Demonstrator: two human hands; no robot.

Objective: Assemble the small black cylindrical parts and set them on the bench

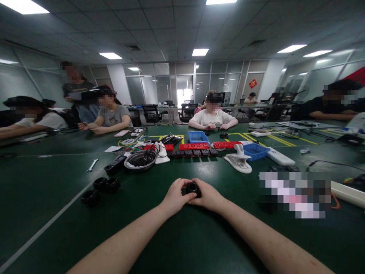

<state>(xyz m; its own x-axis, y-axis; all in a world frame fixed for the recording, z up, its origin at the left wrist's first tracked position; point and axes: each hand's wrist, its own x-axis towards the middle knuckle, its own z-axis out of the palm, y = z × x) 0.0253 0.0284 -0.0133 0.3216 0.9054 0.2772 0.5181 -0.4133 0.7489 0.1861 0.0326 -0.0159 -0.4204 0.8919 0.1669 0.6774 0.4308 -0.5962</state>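
Observation:
A small black round part with a hole in its top (pixel 192 187) is between my two hands over the green table. My left hand (pixel 176 196) is closed around its left side, with the thumb across the near side. On the right, my right hand (pixel 208 196) grips the same part, its fingers meeting those of the left. My fingers hide much of the part's sides. To the left lie several similar black round parts, a front one (pixel 90 198) and others behind it (pixel 113 185), close together on the table.
Beyond my hands are red socket strips (pixel 194 146), blue trays (pixel 198 137), a white clip base (pixel 238 161) and a round metal-rimmed bowl (pixel 141 160) holding dark cables. A wrench (pixel 92 165) lies left. Several people sit around the table; one stands behind.

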